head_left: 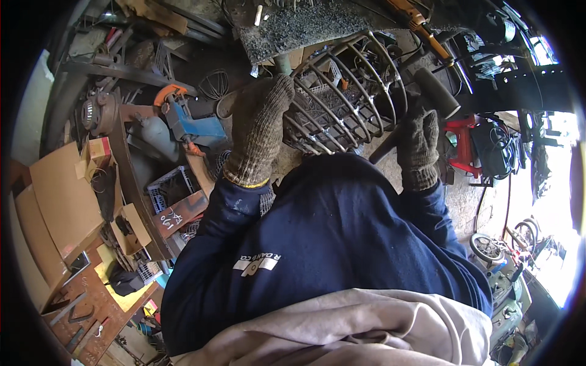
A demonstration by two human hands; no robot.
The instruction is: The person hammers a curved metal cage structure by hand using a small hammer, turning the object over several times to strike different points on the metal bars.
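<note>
Metal cage (356, 111) lies between left hand (264, 125), its hold unclear, and right hand (419, 143), wrapped round a hammer (437, 93); slack left-side support could let the cage skid if knocked

Across the top of the frame runs a dark counter (351, 24), strewn with grey grit (287, 36). A short white stick (259, 15) lies on it, and toward the upper right an orange power tool (421, 27) rests along its edge. At the lower left, a reddish-brown tabletop (108, 314) carries a yellow sheet (135, 297) and dark metal strips (68, 309); the black bundle (125, 280) on the sheet may be a bag, though it is too dim to tell. Right of centre, a red stool (465, 131) stands on the grey floor (464, 204).
</note>
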